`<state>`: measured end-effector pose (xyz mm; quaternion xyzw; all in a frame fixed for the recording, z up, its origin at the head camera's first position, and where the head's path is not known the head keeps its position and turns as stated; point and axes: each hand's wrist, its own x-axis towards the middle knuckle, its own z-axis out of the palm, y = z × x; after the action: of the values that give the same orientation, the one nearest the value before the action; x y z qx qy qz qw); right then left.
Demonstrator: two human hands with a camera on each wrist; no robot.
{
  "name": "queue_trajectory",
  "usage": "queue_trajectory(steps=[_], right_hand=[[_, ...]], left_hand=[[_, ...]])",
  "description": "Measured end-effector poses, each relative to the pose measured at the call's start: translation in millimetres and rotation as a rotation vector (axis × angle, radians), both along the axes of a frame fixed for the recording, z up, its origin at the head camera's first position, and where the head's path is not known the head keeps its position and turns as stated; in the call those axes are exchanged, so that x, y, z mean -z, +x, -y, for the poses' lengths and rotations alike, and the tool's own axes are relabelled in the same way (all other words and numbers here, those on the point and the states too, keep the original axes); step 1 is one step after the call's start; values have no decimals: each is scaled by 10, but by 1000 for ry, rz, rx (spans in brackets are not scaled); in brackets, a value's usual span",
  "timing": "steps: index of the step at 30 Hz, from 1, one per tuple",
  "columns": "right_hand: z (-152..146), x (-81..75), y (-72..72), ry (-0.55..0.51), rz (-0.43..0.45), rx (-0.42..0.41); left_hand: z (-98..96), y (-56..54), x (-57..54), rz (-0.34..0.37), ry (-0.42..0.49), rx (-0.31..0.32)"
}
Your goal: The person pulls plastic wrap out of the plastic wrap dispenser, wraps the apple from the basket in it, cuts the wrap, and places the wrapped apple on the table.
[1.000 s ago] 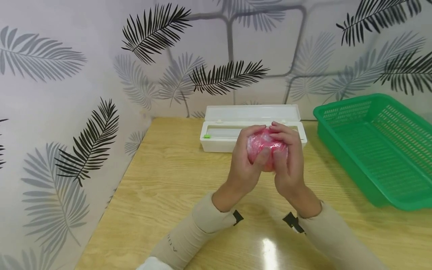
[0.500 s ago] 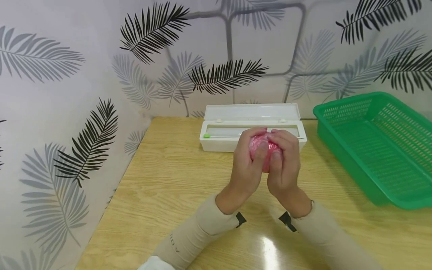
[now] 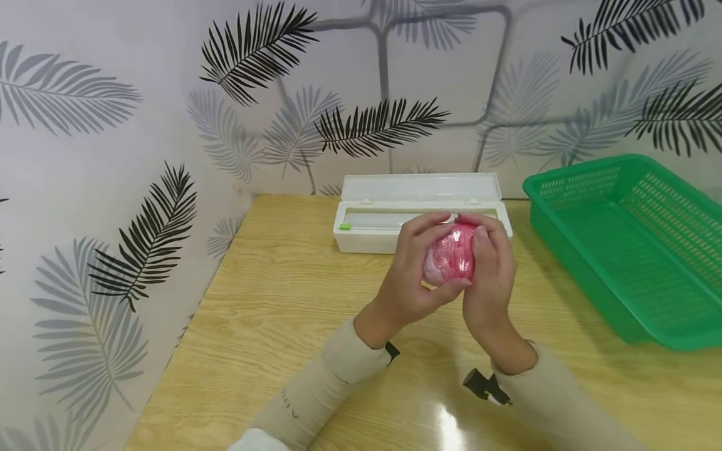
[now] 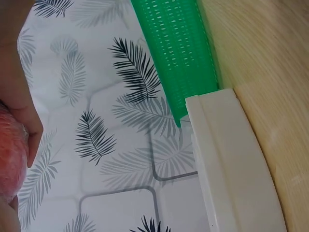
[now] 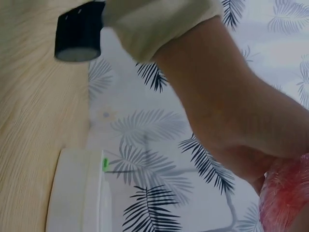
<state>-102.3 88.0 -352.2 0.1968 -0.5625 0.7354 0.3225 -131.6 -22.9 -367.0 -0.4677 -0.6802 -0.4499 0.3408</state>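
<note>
A red, round, fist-sized thing (image 3: 451, 254), tightly wrapped in shiny cling film, is held up over the table between both hands. My left hand (image 3: 412, 269) grips its left side, fingers curved over the back and thumb reaching across below its front. On the other side my right hand (image 3: 491, 269) holds it, with the thumb near its upper right edge. Pale bunched film shows at the lower left of the thing. Part of the wrapped thing (image 4: 10, 154) enters the left wrist view at the left edge; in the right wrist view the crinkled film (image 5: 285, 193) shows at lower right.
Behind the hands lies a long white cling film dispenser (image 3: 366, 241), lid raised, with a green slider (image 3: 345, 227) at its left end and a roll inside. A green slotted basket (image 3: 598, 275) stands at the right. A leaf-patterned wall borders the wooden table (image 3: 271, 294).
The hands first close tighter around the wrapped thing, then loosen and turn it, so more of its red front shows. The left thumb has moved down under it, and the right hand has shifted slightly right.
</note>
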Motion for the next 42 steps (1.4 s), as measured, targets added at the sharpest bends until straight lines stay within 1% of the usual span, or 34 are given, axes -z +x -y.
queue_trajectory(steps=[3,6,9,13,15,17,20,22,24,28,31,33,35,39,42], right_hand=[[13,-40,40,10,26,4],[19,-62,53,23,33,5],[15,-69,49,36,33,2],[3,-64,42,44,41,-13],[-1,-62,30,63,22,-11],[3,-56,11,129,-39,29],[26,-49,-17,234,-179,125],[51,-54,-26,280,-281,190],[72,-75,-23,299,-360,222],[80,-102,-36,348,-480,262],[59,-74,-71,394,-524,306],[50,-51,-95,402,-544,339],[54,-37,-112,382,-551,367],[98,-37,-122,312,-561,410],[116,-27,-124,304,-568,425]], left_hand=[[-3,-10,-4,-61,-6,-33],[-25,-2,-6,-88,-11,-83],[-42,10,-6,-92,-18,-117],[-49,31,-15,-69,-19,-134],[-56,44,-33,-33,-3,-133],[-69,56,-60,49,47,-104],[-85,79,-97,164,153,-77],[-92,101,-122,225,215,-61],[-91,133,-153,249,236,-68],[-82,259,-285,299,259,-49],[-87,337,-375,345,283,-25],[-100,354,-395,380,300,-4],[-118,362,-406,408,306,11],[-152,363,-395,412,305,-32],[-170,364,-375,401,328,-64]])
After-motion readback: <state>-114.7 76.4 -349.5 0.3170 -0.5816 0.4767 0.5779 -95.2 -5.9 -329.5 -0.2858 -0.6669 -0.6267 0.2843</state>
